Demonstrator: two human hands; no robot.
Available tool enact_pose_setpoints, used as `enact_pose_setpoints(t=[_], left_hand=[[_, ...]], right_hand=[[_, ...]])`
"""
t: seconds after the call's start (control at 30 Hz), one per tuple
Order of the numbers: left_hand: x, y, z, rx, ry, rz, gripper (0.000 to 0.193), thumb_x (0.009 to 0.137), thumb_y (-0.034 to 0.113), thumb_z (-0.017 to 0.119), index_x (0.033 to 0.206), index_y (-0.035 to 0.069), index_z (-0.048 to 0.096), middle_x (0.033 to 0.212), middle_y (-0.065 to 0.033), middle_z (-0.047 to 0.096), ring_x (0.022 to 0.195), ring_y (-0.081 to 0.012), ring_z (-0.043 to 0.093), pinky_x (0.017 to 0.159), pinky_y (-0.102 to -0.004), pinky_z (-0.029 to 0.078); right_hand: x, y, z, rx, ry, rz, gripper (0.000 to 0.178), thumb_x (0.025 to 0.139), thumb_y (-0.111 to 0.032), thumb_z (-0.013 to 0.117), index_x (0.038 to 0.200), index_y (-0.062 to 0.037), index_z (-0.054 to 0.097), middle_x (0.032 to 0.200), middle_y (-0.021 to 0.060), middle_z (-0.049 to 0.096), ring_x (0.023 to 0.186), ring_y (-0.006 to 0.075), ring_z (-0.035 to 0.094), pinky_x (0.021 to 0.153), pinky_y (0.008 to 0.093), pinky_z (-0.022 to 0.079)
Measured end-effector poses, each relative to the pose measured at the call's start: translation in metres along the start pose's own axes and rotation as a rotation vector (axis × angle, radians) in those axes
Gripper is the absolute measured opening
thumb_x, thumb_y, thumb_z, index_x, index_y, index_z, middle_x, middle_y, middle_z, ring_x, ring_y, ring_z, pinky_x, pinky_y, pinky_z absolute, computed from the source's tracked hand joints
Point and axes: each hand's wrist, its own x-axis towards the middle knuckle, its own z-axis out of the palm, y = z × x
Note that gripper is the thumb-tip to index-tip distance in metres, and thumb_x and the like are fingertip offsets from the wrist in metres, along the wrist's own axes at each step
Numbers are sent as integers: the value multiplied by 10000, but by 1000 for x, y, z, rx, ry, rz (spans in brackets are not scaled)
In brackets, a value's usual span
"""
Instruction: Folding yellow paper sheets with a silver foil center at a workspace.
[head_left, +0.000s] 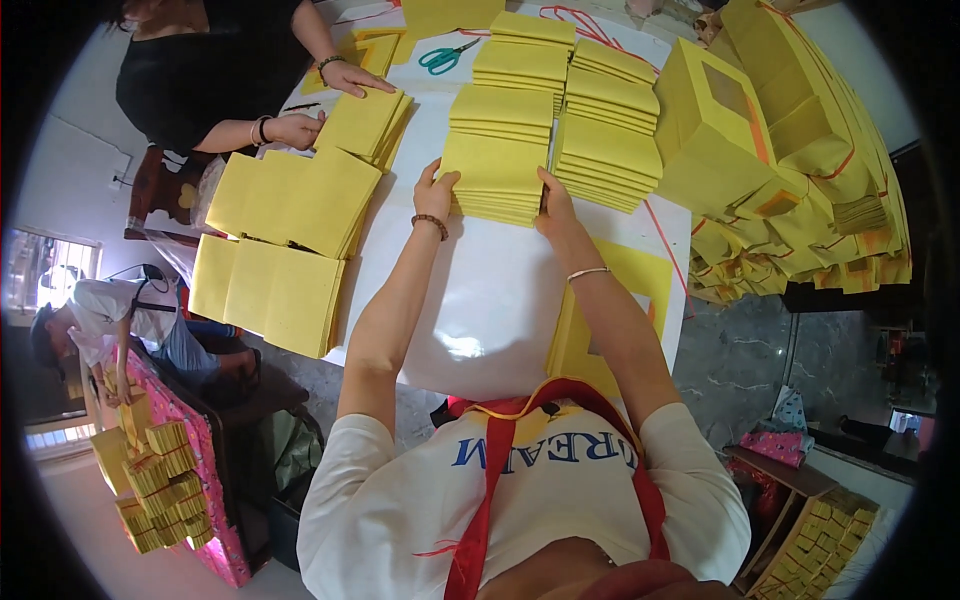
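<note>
A stack of folded yellow paper bags point(495, 170) lies on the white table, nearest me in its row. My left hand point(434, 190) grips its left side, thumb on the top edge. My right hand point(554, 203) presses its right side, fingers partly hidden by the paper. Another yellow stack point(498, 108) sits just beyond it. To its right, a second row of folded bags point(606, 160) almost touches my right hand. A flat yellow piece with a window cutout point(640, 262) is partly under my right forearm.
The white table point(480, 300) shows bare between my forearms. A co-worker's hands point(350, 80) rest on a stack at the far left, near more yellow stacks point(285, 200). Teal scissors point(440, 60) lie beyond. A windowed yellow box point(690, 140) and heaped bags point(820, 150) crowd the right.
</note>
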Motion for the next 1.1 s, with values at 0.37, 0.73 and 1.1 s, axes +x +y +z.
enact_pose_setpoints(t=[0.37,0.73,1.1], left_hand=[[-2,4,-5,-88,-31,-17,451,786,94,602,1217,36,483,1006,-109,596,854,-192,595,683,-306,506],[0,0,-1,-32,-94,4,458,793,100,595,1226,27,463,1012,-113,586,856,-198,592,694,-308,501],[-3,1,4,-43,-69,-32,435,800,114,591,1210,35,471,993,-114,596,867,-190,583,697,-301,491]], right_hand=[[-61,-72,-3,163,263,-142,747,767,-647,521,1331,-191,343,1422,112,236,1276,362,242,1018,595,133],[14,-96,4,322,288,-99,712,838,-662,315,1328,-146,317,1345,168,291,1149,402,294,998,597,262],[28,-122,28,282,329,-12,777,862,-658,154,1403,-100,172,1445,196,110,1324,413,-49,1031,624,157]])
